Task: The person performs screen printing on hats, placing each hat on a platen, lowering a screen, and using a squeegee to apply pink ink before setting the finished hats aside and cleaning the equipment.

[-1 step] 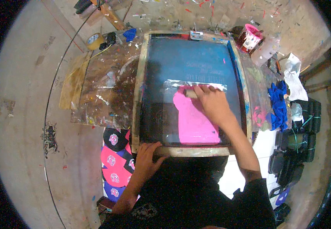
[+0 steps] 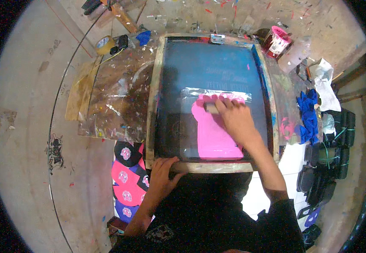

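1. One wooden-framed printing screen [image 2: 157,97] lying flat on one paint-spattered worktable [image 2: 115,105], filling the table's middle and right part; long axis running from the near edge toward the far edge; blue mesh inside the frame.
2. One squeegee [image 2: 211,108] on the mesh, just right of the screen's centre; long axis crosswise, parallel to the frame's near rail; mostly hidden under the fingers, so only its left end visible.
3. One patch of pink ink [image 2: 212,135] spread from the squeegee back toward the near rail; one strip of shiny tape [image 2: 191,92] just beyond the squeegee, also crosswise.
4. Right hand [image 2: 233,118] closed over the squeegee, fingers curled across its top, pointing toward the far left.
5. Left hand [image 2: 164,170] pressed on the frame's near-left corner, fingers bent over the near rail, gripping the wood.
6. One pink-rimmed paint tub [image 2: 277,41] at the table's far-right corner; one roll of tape [image 2: 103,43] and one blue cloth scrap [image 2: 143,37] near the far-left corner.
7. One bunch of blue rags [image 2: 308,116] along the right edge; one white cloth [image 2: 324,80] just beyond them.
8. One stack of printed pieces [image 2: 126,177], pink and dark with round pale motifs, below the near-left corner; exact count impossible to tell.
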The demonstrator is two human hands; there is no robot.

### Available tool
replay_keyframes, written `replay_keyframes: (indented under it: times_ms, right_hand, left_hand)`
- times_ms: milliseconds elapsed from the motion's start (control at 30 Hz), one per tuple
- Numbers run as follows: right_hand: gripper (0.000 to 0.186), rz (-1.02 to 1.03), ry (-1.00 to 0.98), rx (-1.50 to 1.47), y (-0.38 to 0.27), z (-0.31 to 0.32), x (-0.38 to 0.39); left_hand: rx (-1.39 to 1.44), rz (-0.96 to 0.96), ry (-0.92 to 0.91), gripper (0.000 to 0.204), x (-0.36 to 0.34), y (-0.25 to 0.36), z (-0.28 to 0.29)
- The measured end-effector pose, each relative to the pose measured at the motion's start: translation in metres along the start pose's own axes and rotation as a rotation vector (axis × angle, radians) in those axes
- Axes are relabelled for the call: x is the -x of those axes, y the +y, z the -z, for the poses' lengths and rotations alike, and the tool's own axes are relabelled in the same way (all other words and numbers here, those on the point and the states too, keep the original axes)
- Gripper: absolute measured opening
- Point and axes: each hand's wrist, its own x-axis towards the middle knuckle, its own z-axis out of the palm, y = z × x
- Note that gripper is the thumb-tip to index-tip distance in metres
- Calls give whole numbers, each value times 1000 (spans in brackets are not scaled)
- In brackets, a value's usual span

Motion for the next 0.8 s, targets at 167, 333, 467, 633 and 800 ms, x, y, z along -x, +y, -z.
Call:
replay_keyframes:
  times_ms: [167,333,467,633,800]
  right_hand:
    - [29,57,54,8,-45,5,75]
    - [29,31,21,2,-70,20,108]
    - [32,14,-35,-13,-77,23,121]
    - [52,-70,-78,-77,-94,50,126]
    - [66,17,204,98,-87,105,107]
  left_hand:
    - [-26,-65,37,58,0,-1,-3]
    - [-15,-114,69,57,-3,-6,-7]
    - [-14,-116,62,54,-4,-4,-5]
    - [-39,-71,59,50,-6,12,13]
    - [-229,-413,53,53,-39,51,83]
